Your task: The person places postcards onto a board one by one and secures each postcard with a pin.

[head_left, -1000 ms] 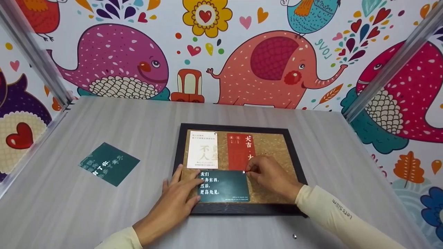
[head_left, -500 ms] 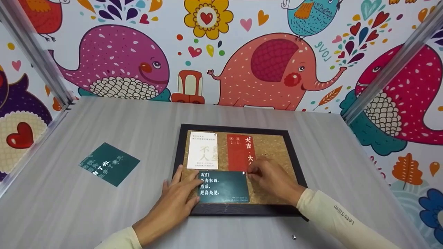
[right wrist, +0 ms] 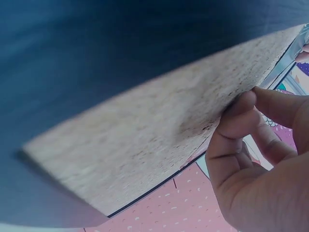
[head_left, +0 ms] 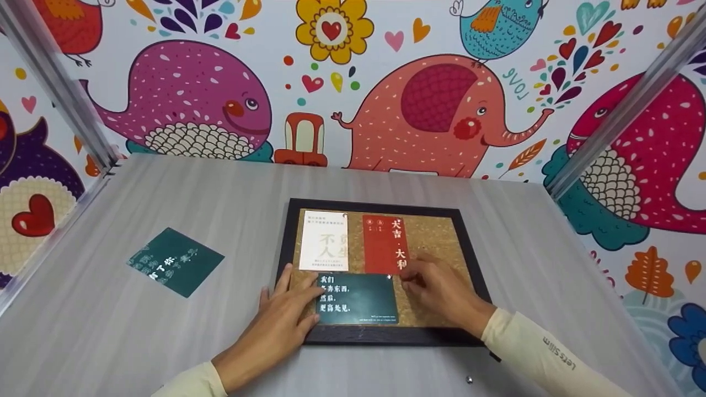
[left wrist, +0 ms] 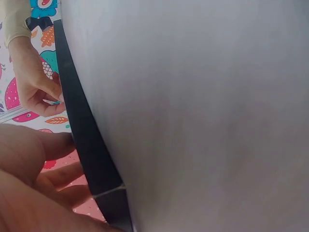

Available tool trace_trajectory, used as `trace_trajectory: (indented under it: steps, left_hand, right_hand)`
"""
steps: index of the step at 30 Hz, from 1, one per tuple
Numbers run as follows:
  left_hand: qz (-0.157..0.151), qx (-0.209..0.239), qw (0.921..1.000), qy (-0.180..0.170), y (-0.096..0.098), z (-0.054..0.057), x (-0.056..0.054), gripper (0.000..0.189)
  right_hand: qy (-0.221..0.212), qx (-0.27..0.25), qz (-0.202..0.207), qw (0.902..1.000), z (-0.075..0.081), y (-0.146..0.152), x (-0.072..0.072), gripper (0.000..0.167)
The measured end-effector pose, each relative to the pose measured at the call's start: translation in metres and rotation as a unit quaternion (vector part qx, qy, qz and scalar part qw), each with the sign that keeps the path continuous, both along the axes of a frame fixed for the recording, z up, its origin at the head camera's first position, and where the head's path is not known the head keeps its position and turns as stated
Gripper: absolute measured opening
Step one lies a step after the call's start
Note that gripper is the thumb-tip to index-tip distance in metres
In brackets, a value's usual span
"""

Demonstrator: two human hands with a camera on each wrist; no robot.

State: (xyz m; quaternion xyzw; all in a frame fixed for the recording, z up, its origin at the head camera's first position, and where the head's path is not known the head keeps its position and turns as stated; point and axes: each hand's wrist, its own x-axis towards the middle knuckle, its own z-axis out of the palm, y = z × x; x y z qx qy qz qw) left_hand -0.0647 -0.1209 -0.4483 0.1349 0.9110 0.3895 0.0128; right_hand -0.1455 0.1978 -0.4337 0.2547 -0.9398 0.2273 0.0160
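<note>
A dark green card [head_left: 364, 300] with white lettering lies on the cork board [head_left: 436, 237], inside its black frame [head_left: 375, 335]. My left hand [head_left: 270, 322] rests on the board's lower left with spread fingers, some of them over the card's left edge. A small shiny pin [head_left: 389, 277] sits at the card's upper right corner. Just right of that pin is my right hand [head_left: 441, 289], fingers bent, with no object visible between thumb and index. Above the green card are a white card [head_left: 324, 240] and a red card [head_left: 380, 242], each with a small pin at its top.
Another green card [head_left: 175, 262] lies turned on the grey table [head_left: 220, 193] to the left. A loose shiny pin [head_left: 469, 380] lies on the table below the frame. Behind stands a patterned wall [head_left: 309, 77] with metal posts [head_left: 629, 105] at both sides.
My right hand has drawn back a little to the right from the pin at the green card's corner, uncovering more of the red card. My left hand stays in place.
</note>
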Motion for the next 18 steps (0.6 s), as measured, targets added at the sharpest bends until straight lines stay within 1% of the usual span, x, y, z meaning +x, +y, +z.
trace_trajectory:
  steps: [9,15,18]
  left_hand:
    - [-0.002,0.010,0.9999,0.005,-0.001,-0.001,0.000,0.042]
    - [-0.001,0.008,1.0000,-0.001,-0.001,0.000,0.000,0.042]
    - [-0.001,0.008,0.9999,-0.008,-0.001,0.000,0.000,0.042]
  right_hand:
    - [0.049,0.003,-0.032,0.9983,0.005,0.023,0.008,0.014]
    - [0.020,-0.004,-0.085,0.9962,0.014,0.043,0.009,0.008]
    - [0.014,-0.006,-0.098,0.9951,0.017,0.054,0.010,0.006]
